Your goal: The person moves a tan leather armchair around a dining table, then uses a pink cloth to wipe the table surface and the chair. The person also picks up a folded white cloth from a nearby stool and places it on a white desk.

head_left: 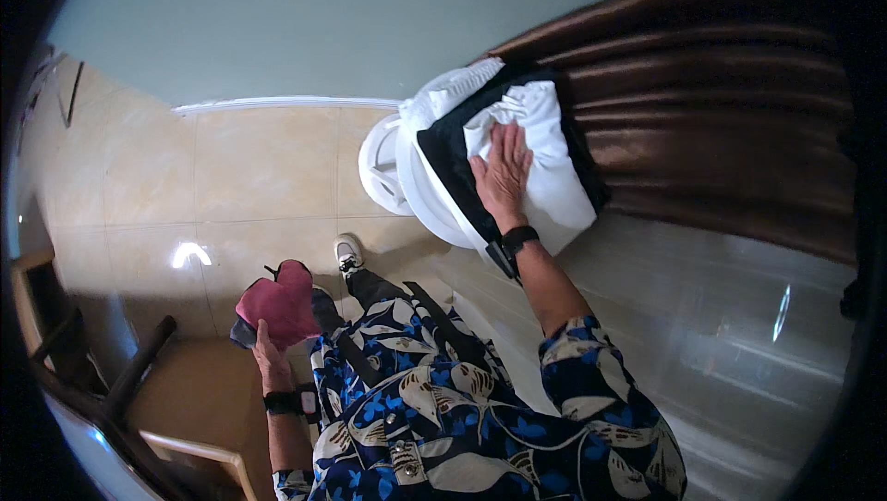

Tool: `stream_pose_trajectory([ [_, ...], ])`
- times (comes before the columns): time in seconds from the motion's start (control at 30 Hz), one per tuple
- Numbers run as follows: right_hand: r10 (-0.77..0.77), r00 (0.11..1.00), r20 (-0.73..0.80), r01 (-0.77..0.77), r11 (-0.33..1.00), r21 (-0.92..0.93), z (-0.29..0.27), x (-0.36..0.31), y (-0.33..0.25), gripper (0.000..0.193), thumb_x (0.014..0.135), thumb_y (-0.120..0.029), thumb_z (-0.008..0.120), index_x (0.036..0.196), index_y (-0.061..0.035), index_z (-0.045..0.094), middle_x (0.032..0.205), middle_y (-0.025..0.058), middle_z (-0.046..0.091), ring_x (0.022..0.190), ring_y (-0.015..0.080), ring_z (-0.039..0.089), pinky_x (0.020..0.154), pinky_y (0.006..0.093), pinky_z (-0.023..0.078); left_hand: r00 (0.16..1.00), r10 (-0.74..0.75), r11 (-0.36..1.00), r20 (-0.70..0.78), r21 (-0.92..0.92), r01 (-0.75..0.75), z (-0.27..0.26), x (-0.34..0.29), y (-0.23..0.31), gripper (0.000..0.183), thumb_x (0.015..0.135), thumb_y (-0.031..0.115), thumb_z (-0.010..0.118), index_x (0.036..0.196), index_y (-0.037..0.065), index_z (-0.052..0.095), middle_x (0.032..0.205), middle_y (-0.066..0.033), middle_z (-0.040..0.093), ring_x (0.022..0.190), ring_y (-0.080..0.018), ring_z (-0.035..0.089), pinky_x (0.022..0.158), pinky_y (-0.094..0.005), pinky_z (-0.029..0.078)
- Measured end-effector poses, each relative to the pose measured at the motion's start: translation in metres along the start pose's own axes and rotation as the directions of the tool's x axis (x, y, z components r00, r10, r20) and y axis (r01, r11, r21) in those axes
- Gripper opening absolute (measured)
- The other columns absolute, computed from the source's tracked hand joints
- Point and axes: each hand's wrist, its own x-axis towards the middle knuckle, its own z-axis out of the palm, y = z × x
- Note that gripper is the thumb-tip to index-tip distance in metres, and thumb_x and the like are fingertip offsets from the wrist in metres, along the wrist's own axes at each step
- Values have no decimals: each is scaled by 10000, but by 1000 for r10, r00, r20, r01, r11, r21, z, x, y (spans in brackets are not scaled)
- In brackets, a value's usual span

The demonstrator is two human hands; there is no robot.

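Observation:
My right hand [503, 176] lies flat, fingers stretched out, on a folded white garment [552, 145]. Under that garment is a black one [453, 152], and more white cloth [457, 92] shows at the pile's far left. The pile rests on a white round stand or stool [427, 196], mostly hidden by the clothes. Low on the left, beside my leg, my left hand [270, 359] grips a bundled pink cloth item [282, 305] with dark grey edges. Its exact kind does not show, and my fingers are partly behind it.
A brown shiny curtain [711, 122] hangs right of the pile, next to a pale wall [305, 30]. At lower left stands a wooden chair [199, 399] with a tan seat. Glossy beige tiles [259, 168] cover the floor. A pale glossy surface [702, 316] spreads at right.

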Motion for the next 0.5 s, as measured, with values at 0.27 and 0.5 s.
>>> stream_pose_trajectory([
  [0.27,-109,994,-27,112,983,148,-6,7,5,715,802,-300,617,1375,-31,285,1446,222,233,1342,382,205,1039,542,205,991,-91,984,-100,-160,74,-36,16,-43,639,824,395,619,1334,104,369,1296,-89,448,1135,-257,472,854,-431,448],
  [0.5,66,996,64,-63,997,-42,-13,-37,-60,1090,606,-405,788,1427,-49,165,1479,199,163,1368,360,153,1044,564,196,991,-113,981,-70,-165,101,-51,39,-42,592,845,384,599,1316,91,391,1270,-90,475,1116,-262,495,858,-429,455],
])
